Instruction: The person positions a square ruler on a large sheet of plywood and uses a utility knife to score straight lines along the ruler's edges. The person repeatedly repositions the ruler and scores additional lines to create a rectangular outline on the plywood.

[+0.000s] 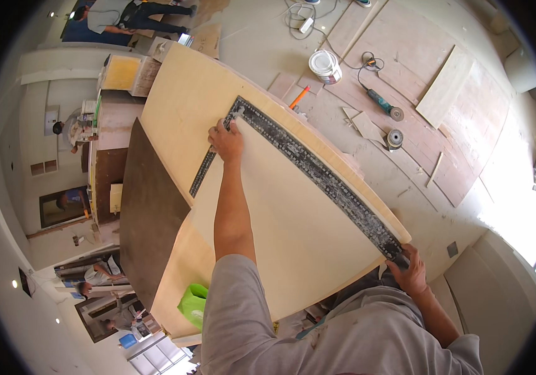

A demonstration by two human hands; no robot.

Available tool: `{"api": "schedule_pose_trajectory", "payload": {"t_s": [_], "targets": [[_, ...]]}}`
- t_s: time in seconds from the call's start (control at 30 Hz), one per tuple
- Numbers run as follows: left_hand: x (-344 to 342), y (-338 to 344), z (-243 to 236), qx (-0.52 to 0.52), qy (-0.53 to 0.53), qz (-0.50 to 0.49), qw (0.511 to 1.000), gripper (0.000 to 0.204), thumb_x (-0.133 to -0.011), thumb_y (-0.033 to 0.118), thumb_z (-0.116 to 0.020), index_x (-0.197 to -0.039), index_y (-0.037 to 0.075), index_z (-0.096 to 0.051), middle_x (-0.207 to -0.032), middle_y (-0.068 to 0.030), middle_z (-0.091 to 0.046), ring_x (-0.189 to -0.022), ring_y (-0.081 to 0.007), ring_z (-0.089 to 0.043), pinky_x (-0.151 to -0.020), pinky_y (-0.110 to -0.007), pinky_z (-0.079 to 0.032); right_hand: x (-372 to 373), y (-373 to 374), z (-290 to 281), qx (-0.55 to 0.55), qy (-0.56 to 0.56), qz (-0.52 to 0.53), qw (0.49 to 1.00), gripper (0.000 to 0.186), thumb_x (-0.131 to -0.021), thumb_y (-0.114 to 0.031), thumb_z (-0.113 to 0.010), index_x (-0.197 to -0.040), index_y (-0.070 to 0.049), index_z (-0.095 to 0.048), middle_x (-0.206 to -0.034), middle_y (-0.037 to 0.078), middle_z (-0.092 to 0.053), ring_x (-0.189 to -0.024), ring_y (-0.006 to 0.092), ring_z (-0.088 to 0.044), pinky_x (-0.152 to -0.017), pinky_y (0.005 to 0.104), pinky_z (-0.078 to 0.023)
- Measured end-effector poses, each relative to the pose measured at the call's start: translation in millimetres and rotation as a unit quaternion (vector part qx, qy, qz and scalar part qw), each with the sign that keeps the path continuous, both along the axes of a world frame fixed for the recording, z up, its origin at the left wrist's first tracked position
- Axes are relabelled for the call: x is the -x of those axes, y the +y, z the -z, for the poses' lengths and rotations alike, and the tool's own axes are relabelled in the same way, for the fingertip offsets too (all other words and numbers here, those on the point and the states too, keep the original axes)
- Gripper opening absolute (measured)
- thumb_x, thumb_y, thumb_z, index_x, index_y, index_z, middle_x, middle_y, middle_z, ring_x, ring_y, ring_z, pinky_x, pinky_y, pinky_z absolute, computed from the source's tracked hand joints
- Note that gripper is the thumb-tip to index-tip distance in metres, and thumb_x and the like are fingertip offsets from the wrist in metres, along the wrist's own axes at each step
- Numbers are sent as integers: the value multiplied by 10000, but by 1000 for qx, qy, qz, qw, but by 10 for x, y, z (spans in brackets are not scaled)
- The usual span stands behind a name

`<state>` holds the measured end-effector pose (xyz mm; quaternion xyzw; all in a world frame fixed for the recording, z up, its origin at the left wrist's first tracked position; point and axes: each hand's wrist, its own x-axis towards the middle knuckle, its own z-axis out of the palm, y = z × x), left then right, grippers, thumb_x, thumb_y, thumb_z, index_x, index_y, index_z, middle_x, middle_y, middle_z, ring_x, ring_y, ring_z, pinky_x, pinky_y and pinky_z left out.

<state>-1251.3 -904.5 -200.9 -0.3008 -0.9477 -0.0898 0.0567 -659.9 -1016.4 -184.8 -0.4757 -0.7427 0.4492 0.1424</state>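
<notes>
A black metal framing square (312,165), speckled with white, lies on a cream sheet (280,219) over a pale plywood panel (180,81). My left hand (226,137) is closed on the square near its corner, fingers curled over the shorter arm. My right hand (407,267) grips the far end of the long arm at the panel's near right edge. A dark brown board (146,212) lies to the left, and a bright green bag or cloth (192,303) is beside my left forearm.
On the floor are an angle grinder (380,103) with its cord, a white bucket (324,65), a disc (394,139), offcuts and boards (443,84). An orange tool (299,97) lies beyond the panel. Other people (108,19) work at the upper left and along the left.
</notes>
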Motion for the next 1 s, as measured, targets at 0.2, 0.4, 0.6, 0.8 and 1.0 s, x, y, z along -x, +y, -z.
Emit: {"api": "schedule_pose_trajectory", "payload": {"t_s": [0.2,0.4,0.6,0.8,1.0], "targets": [[9,16,29,5,11,-3,1000,497,-947,475,-524,-1333,163,-545,-1324,-155,-438,-1256,-365,-397,-1003,-662,-315,-7,19,-19,5,5,-3,1000,637,-772,-209,-833,-1237,23,-465,-1144,191,-613,-937,346,-684,-791,409,-556],[2,1,64,8,25,-7,1000,512,-940,518,-527,-1326,184,-567,-1324,-146,-441,-1256,-360,-391,-1015,-663,-301,-17,16,-1,12,3,-5,1000,637,-759,-199,-839,-1225,24,-467,-1132,184,-615,-940,331,-685,-808,390,-560],[-42,-7,104,-14,38,0,999,512,-932,536,-536,-1320,204,-578,-1311,-131,-455,-1251,-349,-397,-1042,-638,-275,0,49,-3,-42,18,-17,999,653,-749,-215,-850,-1213,39,-467,-1079,180,-607,-849,314,-689,-710,392,-570],[-45,5,123,-33,57,-9,998,483,-932,521,-540,-1289,202,-602,-1276,-130,-483,-1228,-342,-421,-1015,-613,-299,1,68,-11,-52,16,-28,998,667,-747,-220,-851,-1219,40,-459,-1075,176,-600,-851,315,-687,-709,385,-572],[-51,30,145,-45,88,-9,995,473,-928,516,-543,-1252,181,-625,-1252,-139,-493,-1208,-347,-440,-995,-608,-325,-13,60,-12,-41,8,-34,999,665,-759,-247,-845,-1217,40,-457,-1064,180,-605,-860,326,-682,-719,386,-569]]}}
